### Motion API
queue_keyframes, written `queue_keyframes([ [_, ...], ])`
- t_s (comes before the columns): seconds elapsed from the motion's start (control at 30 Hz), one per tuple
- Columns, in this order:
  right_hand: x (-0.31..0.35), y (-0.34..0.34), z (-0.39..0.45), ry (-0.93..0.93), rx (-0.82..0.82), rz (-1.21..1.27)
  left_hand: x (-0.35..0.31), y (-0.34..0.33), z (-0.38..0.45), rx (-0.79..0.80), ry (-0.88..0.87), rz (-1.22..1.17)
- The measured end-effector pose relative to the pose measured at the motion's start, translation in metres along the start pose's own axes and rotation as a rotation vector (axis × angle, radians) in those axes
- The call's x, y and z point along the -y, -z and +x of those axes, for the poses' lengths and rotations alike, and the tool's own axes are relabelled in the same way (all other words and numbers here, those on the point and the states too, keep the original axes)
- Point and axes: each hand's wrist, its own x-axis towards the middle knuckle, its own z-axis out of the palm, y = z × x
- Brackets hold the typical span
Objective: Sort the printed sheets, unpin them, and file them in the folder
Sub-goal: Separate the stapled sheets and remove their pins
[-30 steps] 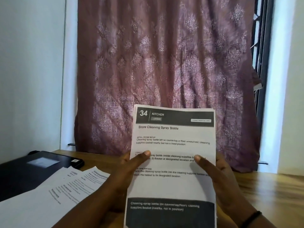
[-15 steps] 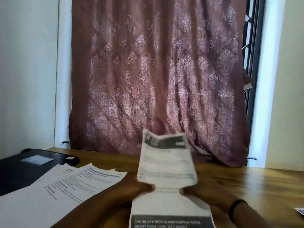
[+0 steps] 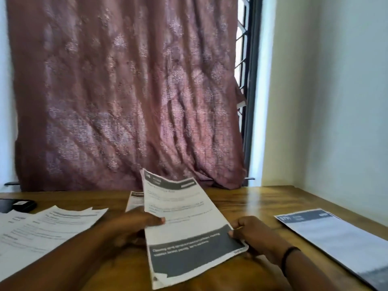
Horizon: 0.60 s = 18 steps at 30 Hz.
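Both hands hold a printed sheet [image 3: 184,219] with dark header and footer bands low over the wooden table [image 3: 247,200]. My left hand [image 3: 134,225] grips its left edge, thumb on top. My right hand [image 3: 249,232], a black band on its wrist, pinches the right edge by the dark footer. The top corner of another sheet [image 3: 134,199] shows behind the held one. Several loose printed sheets [image 3: 46,229] lie fanned at the left. One more sheet [image 3: 340,238] lies flat at the right. The black folder [image 3: 6,205] sits at the far left edge.
A small black object [image 3: 23,204] rests on the folder. A maroon patterned curtain [image 3: 126,91] hangs behind the table, with a barred window [image 3: 243,59] beside it and a pale wall on the right.
The sheet has come down from upright before my face to low over the table, tilted right. The view has swung right, revealing the sheet on the right.
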Motion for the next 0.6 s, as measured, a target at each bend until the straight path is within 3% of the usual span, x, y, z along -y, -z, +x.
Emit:
queue_keyframes([
  [0.1, -0.028, 0.033, -0.005, -0.044, -0.168, -0.065, -0.006, -0.046, 0.015, 0.194, 0.063, 0.148],
  [0.23, -0.064, 0.06, -0.014, -0.081, -0.393, -0.473, -0.003, -0.116, 0.052, 0.214, -0.007, 0.223],
  [0.33, -0.087, 0.065, -0.026, -0.106, -0.539, -0.593, 0.0, -0.162, 0.065, 0.084, -0.23, 0.329],
  [0.43, -0.094, 0.066, -0.029, -0.112, -0.592, -0.616, -0.003, -0.182, 0.07, -0.052, -0.461, 0.683],
  [0.5, -0.094, 0.065, -0.029, -0.113, -0.6, -0.628, 0.0, -0.184, 0.072, -0.131, -0.465, 0.907],
  [0.6, -0.094, 0.065, -0.03, -0.124, -0.597, -0.658, 0.006, -0.178, 0.07, -0.19, -0.396, 1.056],
])
